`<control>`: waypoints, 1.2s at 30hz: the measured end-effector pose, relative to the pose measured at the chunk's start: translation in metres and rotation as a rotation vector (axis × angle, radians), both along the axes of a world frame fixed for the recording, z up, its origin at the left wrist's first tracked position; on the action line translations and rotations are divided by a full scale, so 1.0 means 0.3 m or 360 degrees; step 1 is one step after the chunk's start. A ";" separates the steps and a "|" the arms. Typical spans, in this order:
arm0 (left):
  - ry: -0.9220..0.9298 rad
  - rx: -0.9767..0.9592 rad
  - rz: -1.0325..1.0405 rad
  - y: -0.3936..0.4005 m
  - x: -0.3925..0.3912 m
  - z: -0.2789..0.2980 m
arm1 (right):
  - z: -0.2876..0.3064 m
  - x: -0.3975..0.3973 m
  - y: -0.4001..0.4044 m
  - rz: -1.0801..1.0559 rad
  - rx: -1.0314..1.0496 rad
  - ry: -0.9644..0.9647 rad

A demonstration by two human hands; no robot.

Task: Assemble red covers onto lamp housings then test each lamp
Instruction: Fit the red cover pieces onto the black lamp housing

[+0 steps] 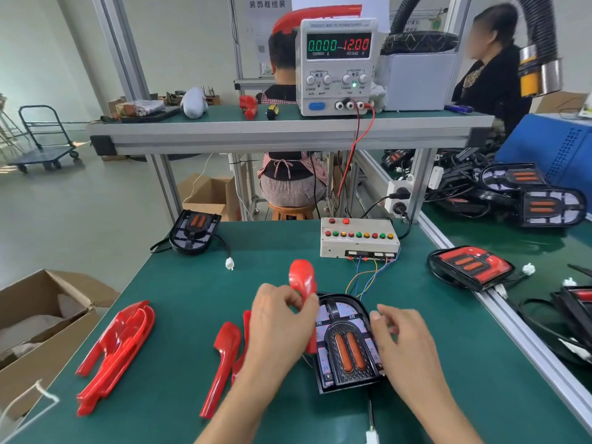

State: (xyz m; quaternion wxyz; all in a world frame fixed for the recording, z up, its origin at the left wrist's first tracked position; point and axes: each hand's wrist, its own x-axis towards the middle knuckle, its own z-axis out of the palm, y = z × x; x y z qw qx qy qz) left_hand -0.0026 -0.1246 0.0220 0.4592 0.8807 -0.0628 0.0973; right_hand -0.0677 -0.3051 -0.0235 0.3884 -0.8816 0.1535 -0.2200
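Tilting a red cover (pixel 302 280) against the lamp housing (pixel 347 342) at table centre, left hand (pixel 282 322) fingers clamped on it, right hand (pixel 400 341) fingers loosely apart steadying the housing's three-o'clock edge, likely for alignment.

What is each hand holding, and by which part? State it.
Left hand grips a red cover by its lower edge. Right hand touches the lamp housing at its right edge; grip unclear.

Both bare forearms reach forward and inward, the left hand (pixel 282 318) raised with fingers curled in a pinch grip, the right hand (pixel 400 334) lower beside it, palm down, fingers bent and loosely spread.
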 end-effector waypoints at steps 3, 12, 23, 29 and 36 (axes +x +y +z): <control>0.0152 -0.0313 -0.0026 -0.092 -0.005 -0.028 | 0.025 -0.039 0.013 0.0313 -0.0155 -0.0328; -0.0262 0.0140 -0.0153 -0.173 -0.055 -0.072 | 0.094 0.016 -0.013 0.0184 0.0340 -0.0270; -0.0273 0.0184 -0.0358 -0.160 -0.044 -0.097 | 0.143 0.118 -0.019 0.0113 0.0355 0.0242; -0.0005 -0.0086 -0.0260 -0.044 0.097 -0.094 | 0.154 0.134 -0.068 0.0064 -0.0279 0.0444; 0.0366 0.0442 -0.0514 -0.094 0.248 -0.098 | 0.112 0.139 -0.027 0.0115 -0.0574 0.0578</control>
